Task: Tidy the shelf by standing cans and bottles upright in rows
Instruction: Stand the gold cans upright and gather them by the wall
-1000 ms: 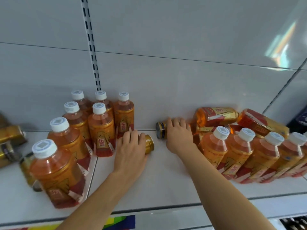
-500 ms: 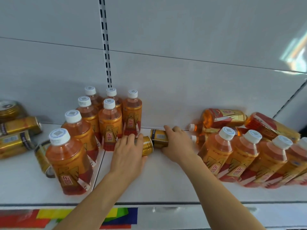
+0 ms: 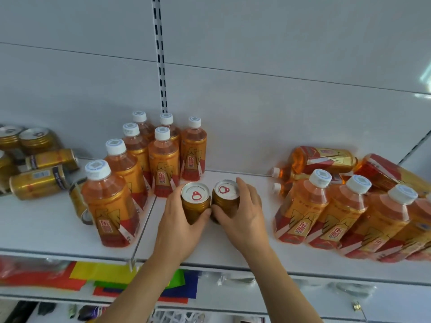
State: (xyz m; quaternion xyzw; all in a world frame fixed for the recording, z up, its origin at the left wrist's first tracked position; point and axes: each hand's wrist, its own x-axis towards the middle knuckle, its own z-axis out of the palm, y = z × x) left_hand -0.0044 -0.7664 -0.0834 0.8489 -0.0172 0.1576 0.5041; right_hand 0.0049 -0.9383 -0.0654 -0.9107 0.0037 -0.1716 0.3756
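Two gold cans stand upright side by side in the middle of the white shelf point(image 3: 233, 250). My left hand point(image 3: 179, 226) grips the left can point(image 3: 195, 201). My right hand point(image 3: 242, 214) grips the right can point(image 3: 227, 199). Their silver tops with red pull rings face up. Left of them, several orange bottles point(image 3: 163, 159) with white caps stand upright in rows. At the right a row of orange bottles point(image 3: 303, 206) leans, with more bottles lying point(image 3: 321, 159) on their sides behind it.
Gold cans lie on their sides point(image 3: 37, 183) at the far left, with two upright cans point(image 3: 37, 138) behind them. Another can lies point(image 3: 78, 201) behind the nearest left bottle. The white back wall has a slotted rail point(image 3: 159, 54). Coloured labels point(image 3: 105, 273) show below the shelf edge.
Both cans were lying on their sides under my hands; now they stand upright next to each other. The camera view has shifted to the left.
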